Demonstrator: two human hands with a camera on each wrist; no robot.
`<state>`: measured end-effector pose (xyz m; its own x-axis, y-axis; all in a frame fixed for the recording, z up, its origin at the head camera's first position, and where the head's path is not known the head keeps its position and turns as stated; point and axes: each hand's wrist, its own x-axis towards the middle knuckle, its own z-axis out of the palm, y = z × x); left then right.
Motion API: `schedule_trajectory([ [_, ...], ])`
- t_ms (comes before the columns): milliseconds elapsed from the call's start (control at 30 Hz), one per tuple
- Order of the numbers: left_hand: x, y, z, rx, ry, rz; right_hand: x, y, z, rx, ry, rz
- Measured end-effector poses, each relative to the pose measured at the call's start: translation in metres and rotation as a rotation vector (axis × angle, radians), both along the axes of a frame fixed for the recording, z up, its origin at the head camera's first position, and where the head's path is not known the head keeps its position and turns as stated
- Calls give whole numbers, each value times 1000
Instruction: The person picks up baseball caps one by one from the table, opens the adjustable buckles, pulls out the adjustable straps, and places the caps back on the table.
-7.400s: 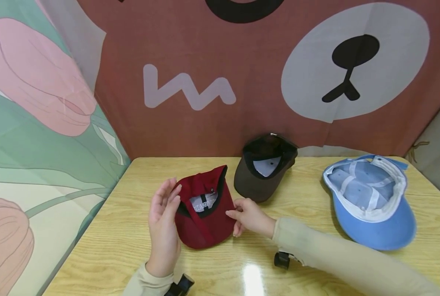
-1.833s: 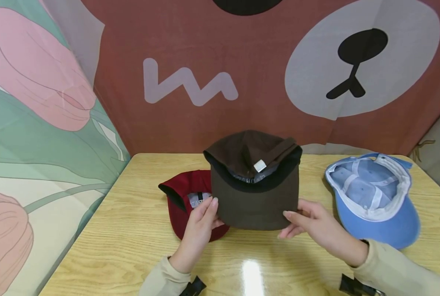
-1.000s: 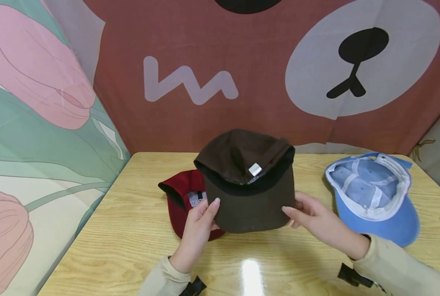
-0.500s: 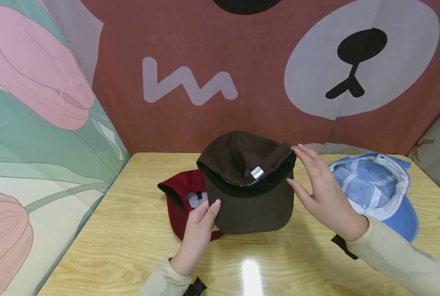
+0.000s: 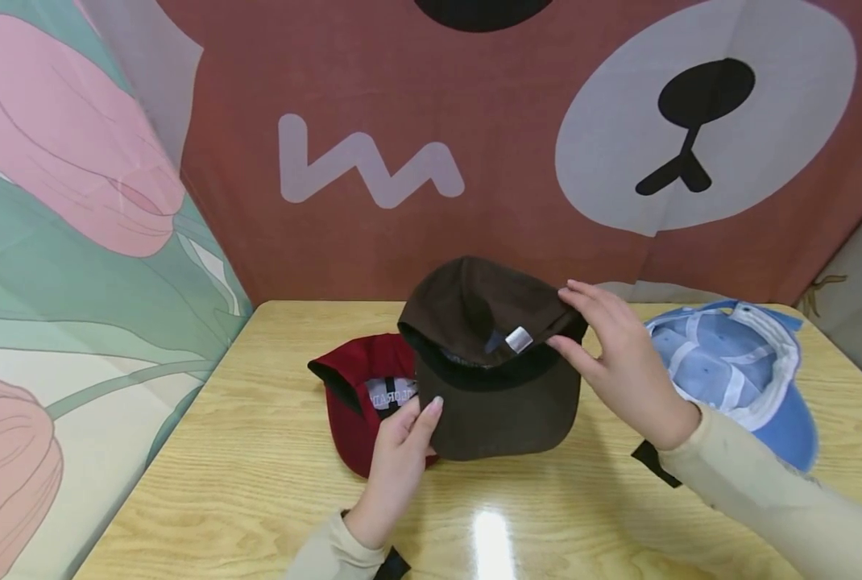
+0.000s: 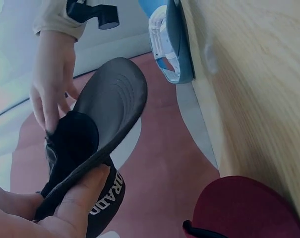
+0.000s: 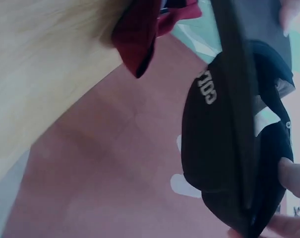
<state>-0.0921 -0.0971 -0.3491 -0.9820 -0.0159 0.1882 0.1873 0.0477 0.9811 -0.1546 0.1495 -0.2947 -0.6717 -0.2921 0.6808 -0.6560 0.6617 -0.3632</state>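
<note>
A dark brown baseball cap is held up above the table, its opening and brim facing me and a small white tag at its back. My left hand pinches the left edge of the brim, thumb on the near face. My right hand pinches the right side of the cap's rear edge between thumb and fingers; the right wrist view shows the thumb against it. White lettering marks the cap's front in the left wrist view. Behind it, partly covered, a dark red cap lies on the table.
At the right of the wood-grain table a light blue cap lies with its opening up, partly covered by my right hand and sleeve. A printed cloth with a bear face hangs behind the table's back edge.
My right hand has let go of the brim's right side, moved up and taken hold of the cap's rear edge. The left hand keeps its pinch; the brown cap has shifted slightly right.
</note>
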Motion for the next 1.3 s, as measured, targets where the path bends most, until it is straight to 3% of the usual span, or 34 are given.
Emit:
schedule_trajectory([
  [167, 1, 4, -2, -108, 42, 45, 3, 1, 11, -186, -322, -32],
  [433, 1, 7, -7, -136, 107, 45, -2, 6, 20, -224, -482, -82],
  [533, 0, 7, -9, -150, 106, 41, -5, 8, 20, -220, -481, -88],
  [767, -1, 9, -11, -173, 139, 54, -6, 7, 19, -237, -363, -19],
  [900, -2, 13, -11, -202, 170, 58, -5, 4, 20, -224, -365, 14],
  [1000, -4, 16, -11, -216, 164, 60, -5, 3, 21, -188, -368, 13],
  [1300, -9, 19, -11, -205, 108, 46, -10, 12, 25, -29, -244, 47],
])
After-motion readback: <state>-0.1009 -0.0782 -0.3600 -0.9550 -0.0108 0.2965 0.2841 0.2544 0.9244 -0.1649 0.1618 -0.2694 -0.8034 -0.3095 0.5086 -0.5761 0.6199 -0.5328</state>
